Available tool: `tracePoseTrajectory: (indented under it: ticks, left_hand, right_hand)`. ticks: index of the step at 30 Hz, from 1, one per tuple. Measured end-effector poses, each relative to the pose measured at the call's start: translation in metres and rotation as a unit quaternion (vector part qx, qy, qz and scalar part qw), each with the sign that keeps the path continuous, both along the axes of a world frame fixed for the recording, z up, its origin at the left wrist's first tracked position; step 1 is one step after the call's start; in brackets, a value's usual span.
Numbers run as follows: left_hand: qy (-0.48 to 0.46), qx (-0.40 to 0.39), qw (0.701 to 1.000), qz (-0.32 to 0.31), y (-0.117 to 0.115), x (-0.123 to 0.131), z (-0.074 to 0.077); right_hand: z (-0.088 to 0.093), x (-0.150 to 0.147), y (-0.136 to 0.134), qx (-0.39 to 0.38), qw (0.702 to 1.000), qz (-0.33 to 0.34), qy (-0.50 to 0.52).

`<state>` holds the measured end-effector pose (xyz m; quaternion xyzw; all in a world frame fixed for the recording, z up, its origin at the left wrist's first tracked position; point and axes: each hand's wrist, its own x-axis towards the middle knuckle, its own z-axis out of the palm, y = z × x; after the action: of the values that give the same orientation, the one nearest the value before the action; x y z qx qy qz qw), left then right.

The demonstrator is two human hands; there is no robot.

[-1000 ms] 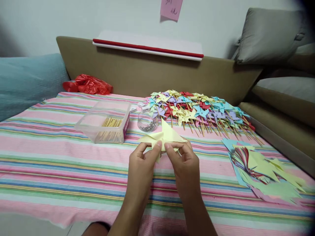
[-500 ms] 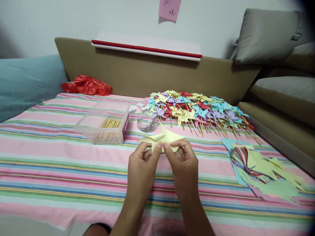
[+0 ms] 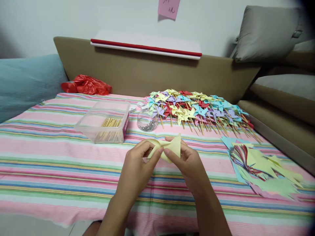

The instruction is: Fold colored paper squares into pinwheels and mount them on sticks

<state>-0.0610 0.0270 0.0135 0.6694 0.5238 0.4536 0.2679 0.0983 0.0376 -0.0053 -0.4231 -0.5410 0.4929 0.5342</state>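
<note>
"Yellow paper pinwheel [image 3: 175,147], just below frame centre, pinched in left hand [image 3: 137,163] and right hand [image 3: 189,161]. Progress?"
"Looks partly folded, apparently unmounted. Done, seemingly: stick-mounted pinwheels [image 3: 200,110], upper right."

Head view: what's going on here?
A person's left hand and right hand both pinch a folded pale yellow paper, thumbs close together, above a striped cloth. Beyond the hands are a clear tub of sticks, a round container of small metallic pieces and many pinwheels on sticks. Loose coloured paper lies to the right.
</note>
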Motion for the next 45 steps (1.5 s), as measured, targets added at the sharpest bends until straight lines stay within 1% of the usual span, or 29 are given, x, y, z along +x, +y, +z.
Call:
tracePoseTrajectory:
  ticks: [2,5,7,9,11,13,16,18,23,26,29,34,37,39,41,43,45]
  left_hand:
    - [0.001,-0.01,1.0,-0.007,0.0,0.0,0.001]
    - [-0.005,-0.025,1.0,0.002,0.001,0.0,0.0]
    - [-0.037,-0.034,0.999,0.009,0.002,0.0,-0.001]
    - [-0.107,-0.051,0.993,0.025,0.002,0.002,-0.002]
    - [-0.201,-0.088,0.975,0.039,0.002,0.006,-0.002]
    - [-0.288,-0.133,0.948,0.017,0.001,0.012,-0.003]
    - [-0.37,-0.168,0.913,-0.034,-0.002,0.025,-0.005]
    - [-0.403,-0.164,0.9,-0.025,-0.004,0.034,-0.006]
    - [-0.44,-0.122,0.889,0.038,-0.005,0.048,-0.01]
    - [-0.451,-0.115,0.884,0.05,-0.004,0.049,-0.014]
    - [-0.46,-0.112,0.879,0.056,-0.004,0.047,-0.016]
    - [-0.473,-0.114,0.871,0.067,-0.005,0.047,-0.014]
    - [-0.5,-0.117,0.855,0.071,-0.004,0.046,-0.013]
    - [-0.529,-0.116,0.837,0.082,-0.002,0.044,-0.012]
    - [-0.554,-0.113,0.82,0.09,-0.001,0.042,-0.012]
    - [-0.567,-0.112,0.811,0.092,0.0,0.039,-0.01]
    - [-0.57,-0.111,0.809,0.093,0.001,0.037,-0.009]
  right_hand:
    - [0.0,-0.001,-0.001,-0.006,1.0,-0.012,-0.011]
    - [-0.001,-0.003,0.0,-0.012,0.999,-0.025,-0.016]
    - [-0.001,-0.006,0.0,-0.028,0.999,-0.034,0.016]
    - [0.0,-0.011,0.0,-0.053,0.994,-0.048,0.086]
    - [0.0,-0.016,-0.001,-0.073,0.98,-0.066,0.171]
    - [0.001,-0.022,-0.001,-0.078,0.967,-0.076,0.23]
    - [-0.001,-0.029,-0.002,-0.085,0.955,-0.079,0.271]
    - [-0.002,-0.033,-0.002,-0.093,0.952,-0.075,0.283]
    - [-0.001,-0.04,-0.003,-0.108,0.951,-0.07,0.282]
    - [0.002,-0.043,-0.004,-0.108,0.947,-0.06,0.295]
    - [0.006,-0.045,-0.005,-0.124,0.943,-0.062,0.303]
    - [0.007,-0.048,-0.007,-0.133,0.948,-0.065,0.283]
    - [0.004,-0.047,-0.006,-0.093,0.959,-0.053,0.263]
    - [0.002,-0.041,-0.004,-0.037,0.96,-0.071,0.268]
    - [0.0,-0.032,-0.003,0.036,0.964,-0.099,0.244]
    - [0.001,-0.021,-0.003,0.097,0.979,-0.097,0.152]
    - [0.002,-0.012,-0.005,0.131,0.989,-0.065,0.02]
